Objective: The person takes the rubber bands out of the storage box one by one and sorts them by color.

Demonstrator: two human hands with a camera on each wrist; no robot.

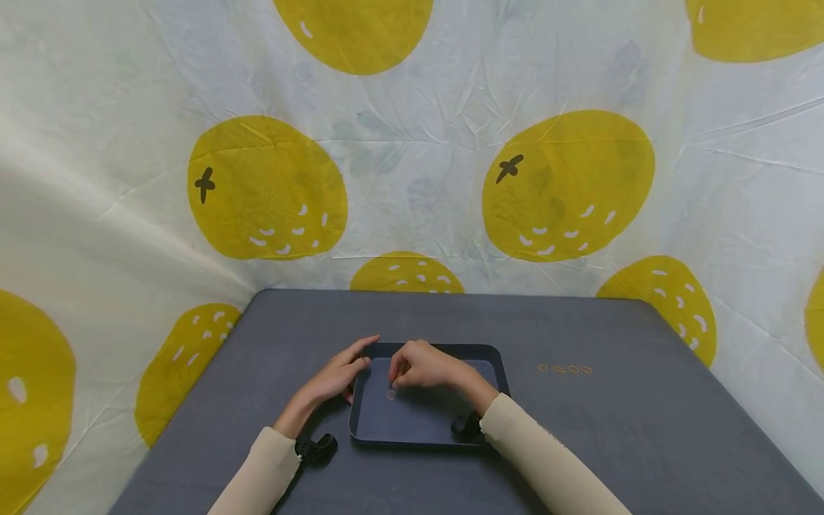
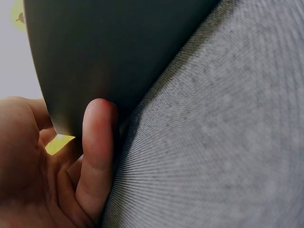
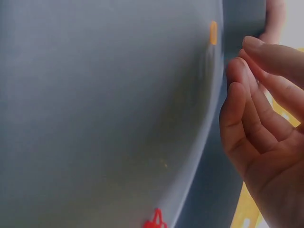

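A dark rectangular tray (image 1: 418, 445) with a raised rim lies on the grey table. My left hand (image 1: 331, 378) holds its left side near the far corner, with the thumb over the rim. One finger (image 2: 99, 152) presses along the tray's outer wall in the left wrist view. Above the tray's inside is my right hand (image 1: 425, 365), its fingers bent loosely and close together, with nothing visible between them. A small thin orange ring (image 1: 390, 395) lies in the tray just below those fingertips. In the right wrist view an orange piece (image 3: 213, 33) shows apart from the fingers.
To the right of the tray, several small orange rings (image 1: 573, 370) lie in a row on the table (image 1: 644, 429). A small red thing (image 3: 156, 221) appears at the right wrist view's lower edge, its kind unclear. Behind the table hangs a fruit-patterned cloth (image 1: 412, 186).
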